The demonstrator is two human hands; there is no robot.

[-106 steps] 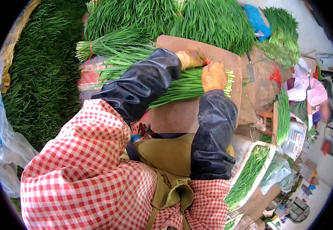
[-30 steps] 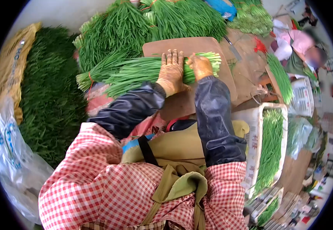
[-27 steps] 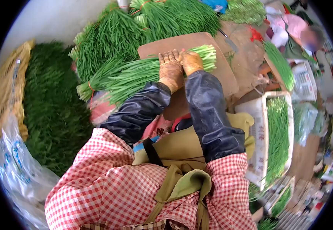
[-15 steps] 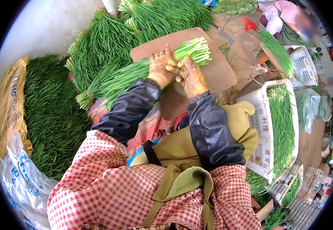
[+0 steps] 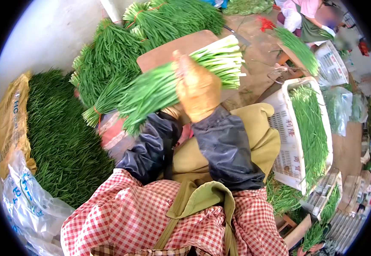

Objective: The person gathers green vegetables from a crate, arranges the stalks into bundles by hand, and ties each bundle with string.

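My right hand [image 5: 197, 87], in a stained tan glove, is closed around a thick bunch of garlic chives [image 5: 151, 91]. The pale cut ends [image 5: 226, 59] point to the upper right, and the green leaves hang to the lower left, blurred. Of my left hand, only a bit at the wrist [image 5: 171, 112] shows, below the bunch; its fingers are hidden. The bunch is raised over a brown board [image 5: 164, 53]. Beyond its leaf tips is a smaller tied bunch [image 5: 98, 112] with a red band.
Tied chive bunches [image 5: 113, 55] are piled behind the board. Loose chives [image 5: 61, 141] lie at left beside a yellow sack [image 5: 14, 123]. At right stands a white crate [image 5: 286, 141] of chives. A knife [image 5: 239, 36] lies beyond the board, and another person [image 5: 307, 19] works at the far right.
The bunch has come up off the board, nearer to me. My right hand now wraps around it; my left hand has dropped from the red tie to below the bunch.
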